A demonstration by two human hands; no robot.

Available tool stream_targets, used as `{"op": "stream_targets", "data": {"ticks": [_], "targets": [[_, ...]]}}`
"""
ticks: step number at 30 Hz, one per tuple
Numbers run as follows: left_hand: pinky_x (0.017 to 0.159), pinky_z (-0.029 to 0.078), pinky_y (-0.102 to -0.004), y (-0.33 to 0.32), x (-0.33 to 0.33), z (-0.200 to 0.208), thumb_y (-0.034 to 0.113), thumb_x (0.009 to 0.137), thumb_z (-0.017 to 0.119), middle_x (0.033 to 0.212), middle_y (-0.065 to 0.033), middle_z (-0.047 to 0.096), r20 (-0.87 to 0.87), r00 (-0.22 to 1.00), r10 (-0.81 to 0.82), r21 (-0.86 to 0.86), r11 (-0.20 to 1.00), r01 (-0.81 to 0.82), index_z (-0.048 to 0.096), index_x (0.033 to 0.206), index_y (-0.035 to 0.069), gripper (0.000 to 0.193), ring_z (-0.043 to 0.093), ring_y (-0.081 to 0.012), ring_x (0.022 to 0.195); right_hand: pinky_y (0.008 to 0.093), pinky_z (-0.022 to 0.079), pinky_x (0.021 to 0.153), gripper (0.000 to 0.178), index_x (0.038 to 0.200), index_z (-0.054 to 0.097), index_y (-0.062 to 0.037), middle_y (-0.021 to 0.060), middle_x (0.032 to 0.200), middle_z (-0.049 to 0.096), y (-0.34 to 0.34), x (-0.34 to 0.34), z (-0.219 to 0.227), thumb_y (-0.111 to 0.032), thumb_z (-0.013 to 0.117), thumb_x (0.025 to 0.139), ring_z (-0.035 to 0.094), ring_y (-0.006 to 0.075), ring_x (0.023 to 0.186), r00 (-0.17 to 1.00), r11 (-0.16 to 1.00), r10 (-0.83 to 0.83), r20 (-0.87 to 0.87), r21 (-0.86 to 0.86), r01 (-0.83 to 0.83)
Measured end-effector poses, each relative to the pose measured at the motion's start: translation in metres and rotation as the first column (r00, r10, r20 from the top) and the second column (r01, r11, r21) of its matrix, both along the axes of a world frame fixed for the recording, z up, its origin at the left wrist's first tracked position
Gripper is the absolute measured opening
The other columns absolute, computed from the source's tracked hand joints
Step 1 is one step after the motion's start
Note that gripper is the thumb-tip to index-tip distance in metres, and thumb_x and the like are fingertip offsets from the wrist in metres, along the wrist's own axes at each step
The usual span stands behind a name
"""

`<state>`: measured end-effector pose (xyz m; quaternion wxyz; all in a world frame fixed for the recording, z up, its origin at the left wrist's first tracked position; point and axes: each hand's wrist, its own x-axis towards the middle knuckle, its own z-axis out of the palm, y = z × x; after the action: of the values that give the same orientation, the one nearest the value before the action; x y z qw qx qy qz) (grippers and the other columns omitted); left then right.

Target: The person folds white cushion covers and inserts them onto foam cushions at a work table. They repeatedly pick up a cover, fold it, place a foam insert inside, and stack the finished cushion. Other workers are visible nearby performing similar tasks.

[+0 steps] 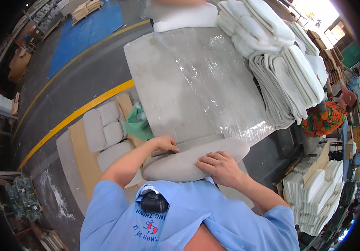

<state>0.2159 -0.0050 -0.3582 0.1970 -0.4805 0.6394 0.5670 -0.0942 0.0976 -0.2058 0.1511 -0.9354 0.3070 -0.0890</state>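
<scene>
Grey cushion (175, 169) lies lengthwise along the near edge of the plastic-covered counter (171, 88), between that edge and the person's blue shirt (230, 211). The left hand (166, 144) is curled at the cushion's far side, its fingertips seemingly pinching the edge of the cover, though what exactly they grip is too small to tell; the right hand (219, 166) lies palm down with fingers a little spread, steadying the top. The step in hand looks like fitting or closing a cover over its padding, and the next move probably calls for the right hand to keep the padding pressed down while the left works along the edge. Of containers, a green bag (136, 125) sits just outside the counter's left edge, near its near-left corner; something pale shows at its mouth, but the contents cannot be made out. Beyond the bag, more grey cushions (94, 129) lie on cardboard (82, 152). Toward the counter's far-right corner, white pads (267, 29) are heaped, with folded grey covers (267, 83) piled nearer along the right edge.
</scene>
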Motion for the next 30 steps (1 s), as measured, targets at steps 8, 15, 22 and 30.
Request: {"op": "stream_targets", "data": {"ticks": [8,15,22,30], "targets": [[0.085,0.052,-0.0583,0.031,-0.026,-0.007,0.031,0.105,0.056,0.103,-0.0268,0.073,-0.09,0.973,0.213,-0.516,0.826,-0.228,0.07,0.108,0.006,0.029,0.069,-0.0479,0.101,0.0427,0.058,0.091,0.062,0.148,0.064,-0.0134,0.0181,0.119,0.077,-0.122,-0.011,-0.052,-0.03,0.079,0.09,0.073,0.0342,0.103,0.931,0.695,-0.301,-0.207,0.621,0.363],[0.081,0.05,-0.0632,0.033,-0.025,-0.017,0.031,0.109,0.051,0.09,-0.0277,0.072,-0.113,0.972,0.206,-0.636,0.736,-0.23,0.06,0.107,0.004,0.03,0.068,-0.0517,0.09,0.0513,0.056,0.091,0.041,0.128,0.072,-0.0085,0.017,0.109,0.078,-0.131,0.001,-0.149,-0.035,0.071,0.097,0.071,0.0414,0.107,0.856,0.658,-0.241,-0.457,0.572,0.49],[0.074,0.049,-0.0612,0.036,-0.026,-0.031,0.031,0.112,0.048,0.086,-0.0249,0.07,-0.094,0.967,0.236,-0.69,0.685,-0.234,0.057,0.105,0.006,0.027,0.068,-0.0497,0.083,0.0532,0.053,0.082,0.027,0.105,0.072,-0.0087,0.0184,0.099,0.075,-0.108,0.011,-0.152,-0.034,0.064,0.103,0.069,0.0442,0.096,0.762,0.56,-0.599,-0.246,0.552,0.618],[0.071,0.051,-0.0587,0.03,-0.029,-0.037,0.031,0.112,0.048,0.08,-0.0214,0.07,-0.12,0.957,0.265,-0.751,0.606,-0.262,0.058,0.103,0.008,0.027,0.068,-0.0472,0.078,0.0512,0.054,0.081,0.024,0.101,0.074,-0.0087,0.0174,0.095,0.075,-0.112,0.01,-0.166,-0.031,0.066,0.101,0.07,0.0413,0.092,0.778,0.625,-0.622,-0.092,0.54,0.564]]}}
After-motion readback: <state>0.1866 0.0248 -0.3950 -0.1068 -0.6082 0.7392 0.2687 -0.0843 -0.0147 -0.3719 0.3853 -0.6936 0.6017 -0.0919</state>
